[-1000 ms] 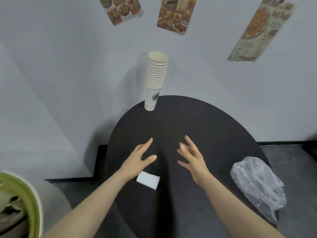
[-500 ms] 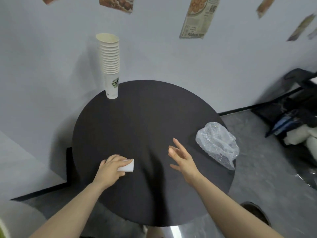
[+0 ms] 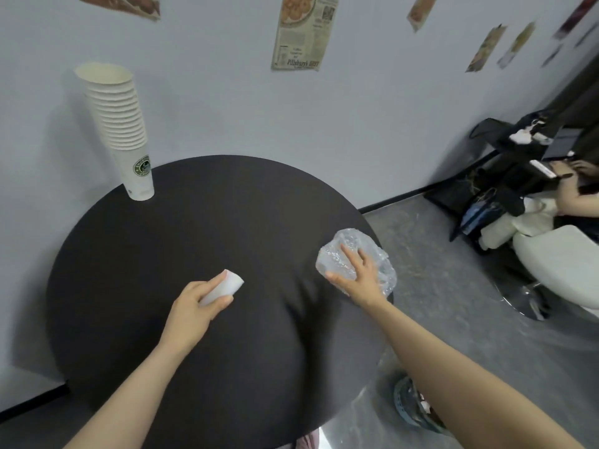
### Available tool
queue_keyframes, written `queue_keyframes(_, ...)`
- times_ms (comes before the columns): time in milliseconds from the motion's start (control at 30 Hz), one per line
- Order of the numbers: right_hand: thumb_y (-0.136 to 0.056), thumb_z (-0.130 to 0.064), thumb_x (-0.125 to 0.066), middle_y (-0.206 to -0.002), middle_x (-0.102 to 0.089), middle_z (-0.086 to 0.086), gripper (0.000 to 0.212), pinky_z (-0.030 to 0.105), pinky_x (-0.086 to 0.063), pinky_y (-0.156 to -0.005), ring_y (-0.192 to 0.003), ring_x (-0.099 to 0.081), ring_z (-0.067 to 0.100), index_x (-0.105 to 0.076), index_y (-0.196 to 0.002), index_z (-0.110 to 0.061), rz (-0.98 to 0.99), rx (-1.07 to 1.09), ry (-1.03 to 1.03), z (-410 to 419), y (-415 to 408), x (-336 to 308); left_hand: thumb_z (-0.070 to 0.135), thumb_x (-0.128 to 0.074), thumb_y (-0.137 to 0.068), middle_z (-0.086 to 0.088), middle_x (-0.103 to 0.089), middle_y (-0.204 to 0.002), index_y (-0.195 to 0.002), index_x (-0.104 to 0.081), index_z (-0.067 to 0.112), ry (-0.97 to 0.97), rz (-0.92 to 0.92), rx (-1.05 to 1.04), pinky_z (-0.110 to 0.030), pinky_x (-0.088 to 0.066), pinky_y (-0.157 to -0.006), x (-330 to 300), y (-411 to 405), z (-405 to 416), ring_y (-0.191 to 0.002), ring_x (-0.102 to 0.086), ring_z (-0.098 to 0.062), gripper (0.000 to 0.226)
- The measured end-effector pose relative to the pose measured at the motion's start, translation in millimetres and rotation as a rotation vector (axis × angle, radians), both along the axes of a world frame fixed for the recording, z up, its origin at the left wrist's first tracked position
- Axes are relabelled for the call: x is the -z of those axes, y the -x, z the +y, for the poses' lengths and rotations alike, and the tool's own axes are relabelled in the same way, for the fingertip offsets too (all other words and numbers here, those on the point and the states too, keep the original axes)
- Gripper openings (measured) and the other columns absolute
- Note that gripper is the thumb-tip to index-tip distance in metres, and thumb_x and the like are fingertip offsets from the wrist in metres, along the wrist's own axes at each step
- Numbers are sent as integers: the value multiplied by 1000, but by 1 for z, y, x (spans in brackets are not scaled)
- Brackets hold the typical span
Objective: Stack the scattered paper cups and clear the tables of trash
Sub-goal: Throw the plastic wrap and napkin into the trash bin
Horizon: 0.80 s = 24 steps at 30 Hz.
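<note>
One tall stack of paper cups point(image 3: 120, 124) stands upright at the far left edge of the round black bench point(image 3: 201, 228), close to the pale wall; the bottom cup carries a round green logo. Nearer the person, two pieces of trash remain on the bench. The left hand point(image 3: 191, 311) grips a small white folded piece of paper point(image 3: 225, 286), fingers and thumb curled round its near end while its far end sticks out toward the bench's middle. The paper seems to be lifted just off the surface, though that is hard to tell. The right hand point(image 3: 358, 277) lies flat, fingers spread and straight, on top of a crumpled clear plastic wrap point(image 3: 356, 257), which sits at the right edge of the bench. The two hands are well apart, the paper near the bench's middle and the wrap at its rim.

Both forearms are bare and reach in from the lower edge of the view. On the wall above hang several paper posters point(image 3: 299, 30) with food pictures and print. To the right, on the grey floor, stands a white chair point(image 3: 564, 270), and beyond it a dark cluttered heap of bags and gear point(image 3: 505, 176). Another person's hand point(image 3: 573, 186) shows at the far right edge. Below the right forearm, a patterned shoe point(image 3: 411, 409) rests on the floor beside the bench's shiny base.
</note>
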State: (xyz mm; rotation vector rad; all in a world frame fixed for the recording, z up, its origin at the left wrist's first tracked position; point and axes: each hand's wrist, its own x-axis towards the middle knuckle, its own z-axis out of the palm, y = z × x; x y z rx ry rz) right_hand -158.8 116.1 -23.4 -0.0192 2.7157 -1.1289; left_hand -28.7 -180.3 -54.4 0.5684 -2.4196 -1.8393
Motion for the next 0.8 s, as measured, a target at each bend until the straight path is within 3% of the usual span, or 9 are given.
queue_keyframes(133,-80,-59,-63,-160,-1,-5,70,48,0,-116,-147,6,17,-29,-142,-52,8,37,-144,37,35,7,26,-67,-88,10,-54,-108,-123,-58,42,-38,4,-21,-25,-45,-76,-13,27,33,-96,-55,-7,40)
queue_keyframes(300,-80,-63,-60,-161,8,-2,68,49,4,-116,-147,13,19,-31,-141,-51,-61,-36,-266,73,82,22,26,-67,-88,12,-55,-107,-120,-58,44,-53,-20,-89,-27,-43,-80,-15,55,69,-97,-54,-4,38)
queue_keyframes(433,-80,-59,-64,-161,10,-2,72,51,-6,-117,-148,-1,22,-30,-143,-49,-153,-157,-278,90,119,36,26,-68,-88,11,-57,-107,-118,-61,44,-60,-43,-146,-32,-47,-84,-10,69,92,-97,-55,-6,36)
queue_keyframes(533,-82,-40,-71,-160,12,-1,73,53,-18,-117,-148,-4,27,-33,-144,-41,-243,-259,-112,96,135,52,25,-68,-88,11,-58,-108,-118,-63,40,-71,-58,-204,-28,-46,-80,-3,75,106,-98,-56,-6,34)
queue_keyframes(633,-84,-30,-72,-160,9,-4,74,48,-25,-116,-147,-6,24,-32,-144,-42,-241,-318,-77,96,137,66,24,-68,-87,12,-59,-108,-117,-64,40,-64,-56,-268,-17,-41,-73,2,82,120,-96,-56,-2,34)
queue_keyframes(800,-84,-18,-70,-156,-8,-7,75,32,-34,-110,-141,-26,16,-32,-144,-41,-149,-300,-21,94,134,69,23,-69,-87,12,-61,-107,-109,-64,45,-74,-38,-288,-17,-42,-70,4,92,138,-94,-59,-4,32)
